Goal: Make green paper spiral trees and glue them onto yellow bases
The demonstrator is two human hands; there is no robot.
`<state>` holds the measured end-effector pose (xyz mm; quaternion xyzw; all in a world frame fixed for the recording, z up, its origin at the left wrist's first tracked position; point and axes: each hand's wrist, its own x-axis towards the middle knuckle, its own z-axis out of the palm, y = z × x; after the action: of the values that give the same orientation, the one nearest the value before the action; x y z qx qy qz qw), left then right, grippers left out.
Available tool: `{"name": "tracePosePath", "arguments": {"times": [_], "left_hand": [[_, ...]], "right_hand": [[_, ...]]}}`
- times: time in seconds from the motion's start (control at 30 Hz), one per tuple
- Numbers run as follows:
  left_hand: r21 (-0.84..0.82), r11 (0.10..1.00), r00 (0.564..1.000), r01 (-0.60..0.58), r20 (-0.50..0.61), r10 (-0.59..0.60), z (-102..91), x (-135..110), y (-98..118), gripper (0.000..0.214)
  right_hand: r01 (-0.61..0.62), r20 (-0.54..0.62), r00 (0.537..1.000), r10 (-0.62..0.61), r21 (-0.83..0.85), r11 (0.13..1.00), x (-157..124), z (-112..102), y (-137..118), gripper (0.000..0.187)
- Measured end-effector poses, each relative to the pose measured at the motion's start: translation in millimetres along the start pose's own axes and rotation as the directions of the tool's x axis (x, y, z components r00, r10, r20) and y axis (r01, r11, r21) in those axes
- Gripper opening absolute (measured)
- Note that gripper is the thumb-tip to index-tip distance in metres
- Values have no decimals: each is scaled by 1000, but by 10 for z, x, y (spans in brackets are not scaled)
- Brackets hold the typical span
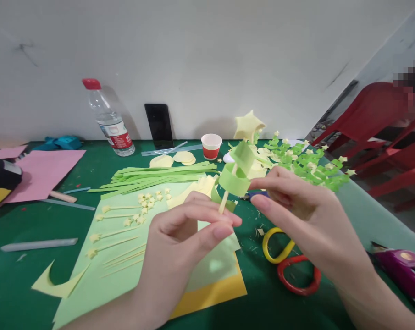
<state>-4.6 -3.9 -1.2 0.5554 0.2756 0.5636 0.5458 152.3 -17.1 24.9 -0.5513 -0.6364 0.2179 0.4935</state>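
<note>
My left hand (pixel 190 233) pinches the lower part of a thin wooden stick (pixel 223 203) between thumb and fingers. A pale yellow paper star (pixel 248 126) tops the stick, and a light green paper strip (pixel 235 182) coils loosely around it. Just right of the coil is my right hand (pixel 296 208), thumb and index finger apart with nothing between them. Its index fingertip is at the coil's edge; whether it touches I cannot tell. Beneath my hands, light green paper sheets (pixel 121 284) carry small paper stars (pixel 147 201) and several star-tipped sticks (pixel 119 232).
Green paper strips (pixel 152 176) lie behind the sheets. A water bottle (pixel 113 123), phone (pixel 159 126) and paper cup (pixel 211 146) stand by the wall. Finished green sprigs (pixel 307 160) sit back right. Scissors (pixel 298 275) and a purple tool (pixel 400 270) lie at right.
</note>
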Motion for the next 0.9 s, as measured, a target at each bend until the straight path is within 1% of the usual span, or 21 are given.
{"name": "tracePosePath", "arguments": {"times": [0.07,0.17,0.23,0.3,0.37,0.43,0.5,0.6,0.67,0.73,0.8,0.83,0.9], "left_hand": [[-1,1000,1000,10,7,-10,-1,0,6,9],[-9,1000,999,25,28,-25,-4,-10,-8,7],[-10,999,998,34,44,-33,-8,-17,-31,6],[-11,999,998,36,50,-35,-13,-15,-53,6],[-13,1000,999,27,34,-27,-21,0,-63,5],[-24,1000,1000,18,5,-17,-31,25,-58,4],[-47,999,1000,18,-13,-18,-40,55,-41,4],[-87,996,999,16,-32,-19,-46,90,-16,4],[-100,995,999,13,-43,-17,-42,102,-4,4],[-109,994,998,19,-61,-26,-33,107,7,5],[-125,992,996,30,-83,-40,-24,105,21,6],[-136,990,994,36,-95,-49,-22,103,29,6],[-155,987,992,44,-111,-62,-22,99,47,7]], "right_hand": [[-74,56,996,70,55,996,6,29,-2,12],[-182,204,968,145,175,968,18,65,12,10],[-270,294,937,186,280,921,21,75,32,12],[-341,331,917,223,360,868,20,61,56,11],[-342,309,924,227,395,853,24,22,79,7],[-314,272,938,214,404,859,44,-27,96,8],[-314,243,943,229,417,853,81,-66,111,10],[-366,229,929,292,442,819,143,-74,141,5],[-400,251,915,317,449,799,169,-53,166,8],[-397,242,916,320,434,808,180,-37,186,9],[-335,147,942,302,363,870,187,-50,198,6],[-289,78,957,278,290,912,195,-72,202,5],[-189,-72,978,195,81,979,225,-147,218,4]]}}
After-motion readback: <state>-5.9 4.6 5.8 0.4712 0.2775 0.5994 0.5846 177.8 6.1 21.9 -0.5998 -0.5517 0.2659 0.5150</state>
